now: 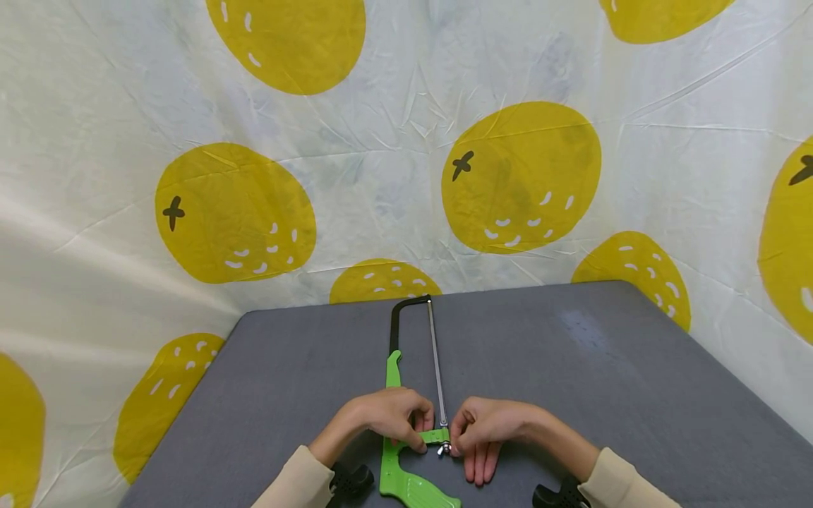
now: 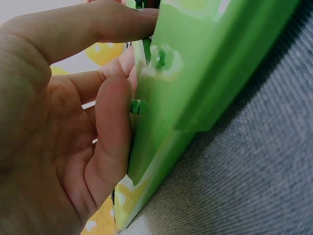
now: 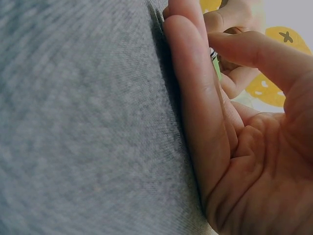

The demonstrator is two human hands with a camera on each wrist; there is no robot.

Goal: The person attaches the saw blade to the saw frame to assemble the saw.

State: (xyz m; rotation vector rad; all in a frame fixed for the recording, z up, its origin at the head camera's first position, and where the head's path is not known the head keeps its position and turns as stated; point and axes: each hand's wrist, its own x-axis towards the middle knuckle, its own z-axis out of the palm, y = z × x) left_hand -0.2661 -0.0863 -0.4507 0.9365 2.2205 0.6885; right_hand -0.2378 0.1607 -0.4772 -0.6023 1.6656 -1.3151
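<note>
We see the left hand [image 1: 396,415] gripping the green crosspiece [image 1: 435,437] of a hacksaw [image 1: 393,374], its thumb on the near side and its fingertips on the far side. The left wrist view shows us that thumb and fingers against the green frame from close by.

Just beside it, the right hand [image 1: 489,427] brings its bent thumb and forefinger to the metal wing nut [image 1: 444,449] at the crosspiece's right end; we cannot tell whether they pinch it or only touch it. Its other fingers stretch out toward us, close along the table.

The hacksaw lies on the table between the two arms, its green handle [image 1: 422,492] nearest us and its black front arm [image 1: 395,328] pointing away. On the right side of the frame we follow the slim silver blade [image 1: 436,360] from the crosspiece to the far tip, near the table's back edge.

Further out we notice cream sleeves [image 1: 301,480] and a black device [image 1: 351,480] at each wrist. The grey table [image 1: 305,367] has a woven-looking surface with a pale patch [image 1: 584,330] on the right. Behind it hangs a creased white cloth [image 1: 381,226] printed with big yellow fruits [image 1: 235,212].
</note>
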